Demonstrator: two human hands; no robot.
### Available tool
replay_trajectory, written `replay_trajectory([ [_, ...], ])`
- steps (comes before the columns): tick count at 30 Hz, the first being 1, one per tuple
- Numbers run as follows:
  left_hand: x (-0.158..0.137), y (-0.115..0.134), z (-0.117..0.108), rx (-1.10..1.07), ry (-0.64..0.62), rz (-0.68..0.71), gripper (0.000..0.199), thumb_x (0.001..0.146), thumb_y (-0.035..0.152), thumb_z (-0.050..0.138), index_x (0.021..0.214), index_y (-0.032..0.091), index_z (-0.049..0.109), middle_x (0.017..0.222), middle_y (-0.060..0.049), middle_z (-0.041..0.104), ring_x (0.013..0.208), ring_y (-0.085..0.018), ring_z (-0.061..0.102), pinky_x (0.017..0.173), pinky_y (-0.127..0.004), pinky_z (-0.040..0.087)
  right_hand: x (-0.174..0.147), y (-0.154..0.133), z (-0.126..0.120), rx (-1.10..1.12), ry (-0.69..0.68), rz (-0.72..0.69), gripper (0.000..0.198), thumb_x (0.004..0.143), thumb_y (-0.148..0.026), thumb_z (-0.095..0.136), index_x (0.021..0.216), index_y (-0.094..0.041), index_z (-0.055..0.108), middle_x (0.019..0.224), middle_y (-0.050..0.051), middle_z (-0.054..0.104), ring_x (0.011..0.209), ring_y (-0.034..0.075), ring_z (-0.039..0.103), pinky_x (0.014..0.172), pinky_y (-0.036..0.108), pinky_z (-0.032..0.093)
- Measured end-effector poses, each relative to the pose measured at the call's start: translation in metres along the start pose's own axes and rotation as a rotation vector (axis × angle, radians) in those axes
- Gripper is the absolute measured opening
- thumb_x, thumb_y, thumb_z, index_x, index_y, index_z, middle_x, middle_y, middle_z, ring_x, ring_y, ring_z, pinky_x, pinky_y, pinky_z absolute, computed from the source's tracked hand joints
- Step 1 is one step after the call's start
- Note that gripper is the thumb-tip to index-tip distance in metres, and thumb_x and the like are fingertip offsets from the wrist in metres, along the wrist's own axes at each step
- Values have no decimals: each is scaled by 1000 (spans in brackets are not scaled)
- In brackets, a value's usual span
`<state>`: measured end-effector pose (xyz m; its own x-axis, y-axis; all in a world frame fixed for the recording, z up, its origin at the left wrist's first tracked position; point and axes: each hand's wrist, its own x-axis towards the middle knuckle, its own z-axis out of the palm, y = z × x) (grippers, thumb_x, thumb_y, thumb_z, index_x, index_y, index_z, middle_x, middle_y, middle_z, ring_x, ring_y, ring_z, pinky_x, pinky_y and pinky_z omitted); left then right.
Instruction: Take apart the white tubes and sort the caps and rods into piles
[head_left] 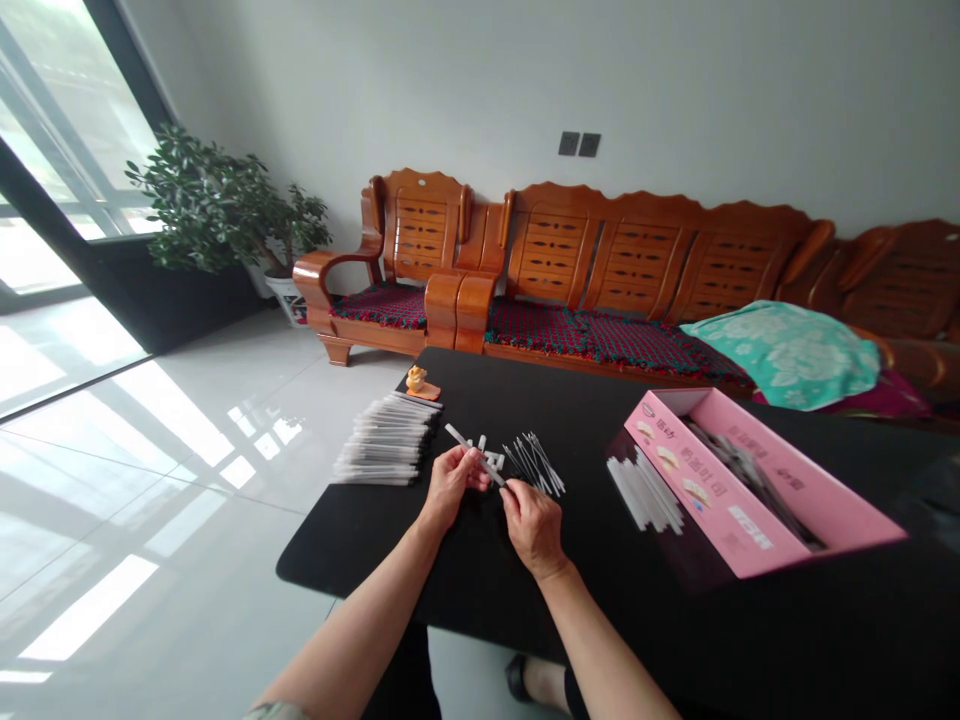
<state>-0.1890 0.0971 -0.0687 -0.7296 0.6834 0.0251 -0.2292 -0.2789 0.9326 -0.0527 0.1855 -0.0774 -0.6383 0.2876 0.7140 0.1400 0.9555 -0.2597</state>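
Room: a home, by its look a living room;
Sofa (645,240): carved wood, centre to right of the frame; patterned, fringed mats (536,328) on its seats;
Chair (424,230): matching wood, left of centre;
Cloth (787,350): turquoise, floral, draped over the seating at right;
Plant (217,205): leafy, potted, upper left, near tall glass (67,80);
Table (360,550): low, black, lower centre to right;
Floor (225,530): pale glossy tiles, lower left
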Motion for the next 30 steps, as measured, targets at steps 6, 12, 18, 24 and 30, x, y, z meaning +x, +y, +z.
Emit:
replay_trajectory([
  [6,1,-1,-1,-18,-16,3,40,79,51,67,83,12,61,62,-2,64,51,-12,62,50,-21,51,1,-1,-1,4,-11,-2,23,98,-19,41,91,-15,62,73,5,68,68,15,64,67,25,43],
  [12,1,-2,-1,-37,-11,4,40,79,50,68,84,11,62,62,-3,64,51,-12,62,49,-20,51,0,0,-1,8,5,40,20,97,-25,47,96,-14,62,76,6,69,67,15,64,66,24,43],
  [18,1,-1,0,-44,-15,10,39,79,49,69,83,11,62,62,-3,65,51,-12,62,49,-20,52,-1,1,0,1,26,57,21,97,-27,47,95,-14,63,73,4,68,63,13,63,63,22,42],
  [24,1,-1,-1,-56,-6,9,38,79,49,69,82,11,62,62,-3,65,51,-11,62,49,-20,51,-1,1,0,17,-21,35,25,99,-24,42,93,-14,64,74,5,69,68,14,65,67,22,42],
  [30,1,-1,0,-57,-3,10,39,78,49,69,82,11,63,63,-3,65,51,-11,62,49,-20,51,-1,1,0,18,-4,73,25,97,-33,48,98,-13,64,74,5,69,63,13,64,63,22,42],
])
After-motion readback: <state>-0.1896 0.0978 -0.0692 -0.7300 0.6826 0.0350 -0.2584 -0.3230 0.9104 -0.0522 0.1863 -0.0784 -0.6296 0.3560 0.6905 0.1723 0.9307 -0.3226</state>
